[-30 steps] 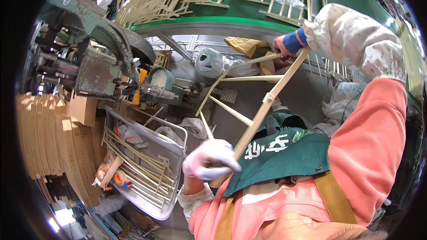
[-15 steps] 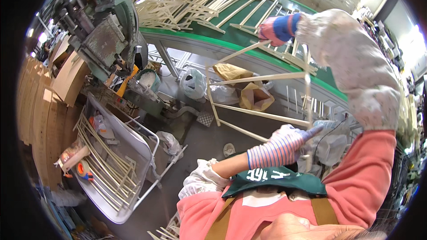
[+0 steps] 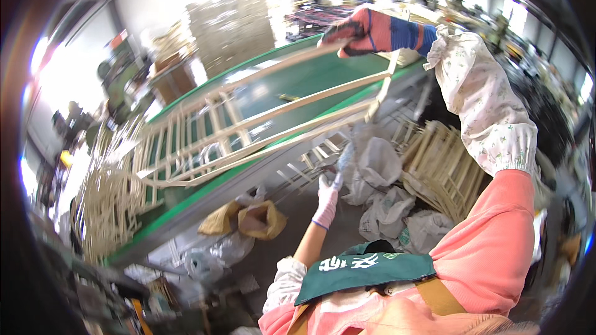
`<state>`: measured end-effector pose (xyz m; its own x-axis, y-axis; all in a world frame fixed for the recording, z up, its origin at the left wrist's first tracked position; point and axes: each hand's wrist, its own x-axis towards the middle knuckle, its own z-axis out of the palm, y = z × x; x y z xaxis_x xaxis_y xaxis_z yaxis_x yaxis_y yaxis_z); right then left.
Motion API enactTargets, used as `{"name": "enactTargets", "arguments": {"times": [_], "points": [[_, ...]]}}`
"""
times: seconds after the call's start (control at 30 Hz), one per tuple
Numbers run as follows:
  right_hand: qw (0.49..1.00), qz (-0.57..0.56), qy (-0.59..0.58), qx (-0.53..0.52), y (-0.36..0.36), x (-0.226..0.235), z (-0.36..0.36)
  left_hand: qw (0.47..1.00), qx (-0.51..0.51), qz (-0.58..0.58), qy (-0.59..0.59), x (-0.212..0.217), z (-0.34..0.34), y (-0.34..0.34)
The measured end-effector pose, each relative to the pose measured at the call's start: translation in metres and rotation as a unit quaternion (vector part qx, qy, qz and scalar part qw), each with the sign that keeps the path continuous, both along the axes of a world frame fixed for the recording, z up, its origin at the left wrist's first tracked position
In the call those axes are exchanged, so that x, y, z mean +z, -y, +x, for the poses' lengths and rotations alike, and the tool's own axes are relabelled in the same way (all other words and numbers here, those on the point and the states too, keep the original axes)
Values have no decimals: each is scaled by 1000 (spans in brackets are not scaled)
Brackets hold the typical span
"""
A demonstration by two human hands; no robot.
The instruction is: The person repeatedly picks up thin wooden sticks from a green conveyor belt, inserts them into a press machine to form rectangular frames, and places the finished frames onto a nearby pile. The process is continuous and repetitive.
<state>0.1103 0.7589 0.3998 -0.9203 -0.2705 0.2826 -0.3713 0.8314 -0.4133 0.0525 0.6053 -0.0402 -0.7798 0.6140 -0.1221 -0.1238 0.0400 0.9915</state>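
My right hand (image 3: 366, 32), in a red and blue work glove, is raised above the far side of a green conveyor table (image 3: 288, 90). Its fingers are closed on the upper rail of a pale wooden frame (image 3: 304, 100), whose long slats slant down to the left over the belt. The frame's left end overlaps other wooden frames, so the two are hard to part by eye. Lower down, below the frame and apart from it, is my left hand (image 3: 328, 198) in a light striped glove. Its fingers stretch upward, with bluish, motion-smeared tips; nothing is plainly held.
Many wooden frames (image 3: 102, 211) are heaped at the belt's left end. Under the table stand open brown paper bags (image 3: 264, 218) and white plastic bags (image 3: 380, 162). More wooden frames (image 3: 444, 164) are stacked right of them. Wrapped cartons (image 3: 230, 22) rise beyond the belt.
My view has swung to the right. The wooden frame has gone from in front of me to over the belt, held by my right hand. My left hand has come away from the frame.
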Motion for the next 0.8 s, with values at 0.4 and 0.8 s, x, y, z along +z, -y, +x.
{"name": "enactTargets", "arguments": {"times": [0.4,0.8], "points": [[814,-359,-207,-407,-153,-99,252,836,-349,304,295,71,95,-35],[374,-763,-227,-476,-149,-319,375,816,-568,-102,-8,157,-31,-93]]}}
